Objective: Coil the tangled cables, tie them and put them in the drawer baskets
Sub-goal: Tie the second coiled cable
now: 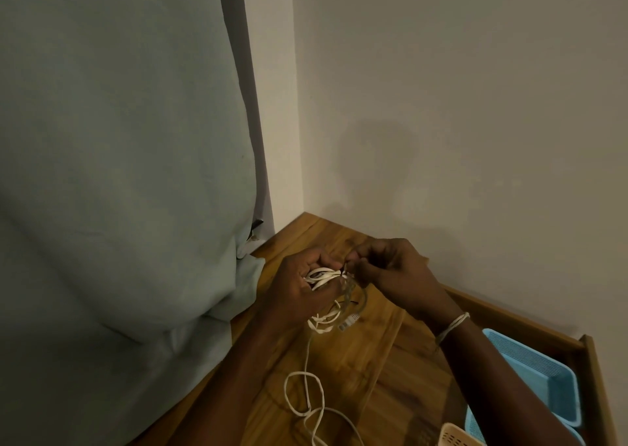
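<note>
1. Cables: a white cable (323,275) is bunched into a small coil in the left hand (306,282), above the wooden tabletop (373,371).
2. Left-hand fingers curl round the coil and grip it.
3. Right hand (390,268) meets the left at the coil's near end, its fingertips pinching something thin and dark there; what it is cannot be made out.
4. Loose white cable hangs from the coil, and its slack lies in loops (306,398) on the tabletop.
5. A clear plug (350,321) dangles just below the hands.
6. A pale string band (452,326) circles the right wrist.
7. A blue basket (543,377) sits in the open drawer (591,371) at right, with a cream basket (458,437) just beside it.
8. A grey-green curtain (119,173) hangs at left.
</note>
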A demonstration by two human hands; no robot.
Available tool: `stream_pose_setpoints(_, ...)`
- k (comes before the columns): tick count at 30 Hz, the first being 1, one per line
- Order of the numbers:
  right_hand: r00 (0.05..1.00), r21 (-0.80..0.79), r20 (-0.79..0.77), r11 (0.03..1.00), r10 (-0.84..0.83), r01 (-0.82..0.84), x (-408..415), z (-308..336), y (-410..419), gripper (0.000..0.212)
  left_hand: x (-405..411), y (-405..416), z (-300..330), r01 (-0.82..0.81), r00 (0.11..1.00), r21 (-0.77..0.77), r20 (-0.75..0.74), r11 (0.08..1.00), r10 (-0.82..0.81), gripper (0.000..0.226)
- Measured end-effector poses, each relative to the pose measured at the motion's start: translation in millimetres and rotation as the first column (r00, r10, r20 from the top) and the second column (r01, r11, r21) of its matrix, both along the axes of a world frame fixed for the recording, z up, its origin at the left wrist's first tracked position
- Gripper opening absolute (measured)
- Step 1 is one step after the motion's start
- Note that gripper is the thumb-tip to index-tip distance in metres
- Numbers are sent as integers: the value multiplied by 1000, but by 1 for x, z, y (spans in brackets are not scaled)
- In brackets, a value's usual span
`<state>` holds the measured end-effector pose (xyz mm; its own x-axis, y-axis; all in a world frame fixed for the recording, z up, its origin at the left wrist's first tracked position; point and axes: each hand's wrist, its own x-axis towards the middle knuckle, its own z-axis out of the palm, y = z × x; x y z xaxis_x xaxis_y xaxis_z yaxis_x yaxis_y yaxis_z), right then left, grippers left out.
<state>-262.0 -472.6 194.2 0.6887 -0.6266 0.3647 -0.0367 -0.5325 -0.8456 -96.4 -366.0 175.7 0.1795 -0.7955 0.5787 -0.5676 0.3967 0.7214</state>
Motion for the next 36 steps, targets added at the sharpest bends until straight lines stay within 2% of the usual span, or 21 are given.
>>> stream_pose_setpoints(2,1000,91,13,996,-7,6,0,0,2,11,-2,-1,-1,-5,1000,-11,-2,1000,5,15)
stream_pose_setpoints(10,995,281,65,958,-73,52,4,-7,10,10,-6,-3,-2,-62,997,-80,-47,995,58,20)
stream_pose_setpoints(13,983,321,128,943,-133,86,8,-9,16,10,-8,-4,-2,-82,996,-112,-38,990,79,19)
stream_pose_setpoints(15,971,279,150,950,-188,141,11,-9,21,14,-9,-4,-2,-98,995,-121,-34,988,94,17)
stream_pose_setpoints(17,958,129,132,962,-256,239,13,-11,25,14,-10,-6,-3,-117,993,-133,-5,984,118,18)
stream_pose_setpoints(20,922,-102,152,923,-355,372,14,-16,28,10,-12,-8,-6,-135,990,-137,18,981,138,24)
stream_pose_setpoints(25,913,-354,209,843,-350,404,13,-18,27,15,-14,-10,-8,-164,986,-144,9,976,167,17)
stream_pose_setpoints(31,919,-409,168,823,-357,395,14,-17,29,12,-17,-12,-8,-171,985,-132,-26,976,169,16)
stream_pose_setpoints(36,915,-283,129,870,-382,403,16,-18,31,10,-15,-15,-17,-178,981,-107,-92,978,168,16)
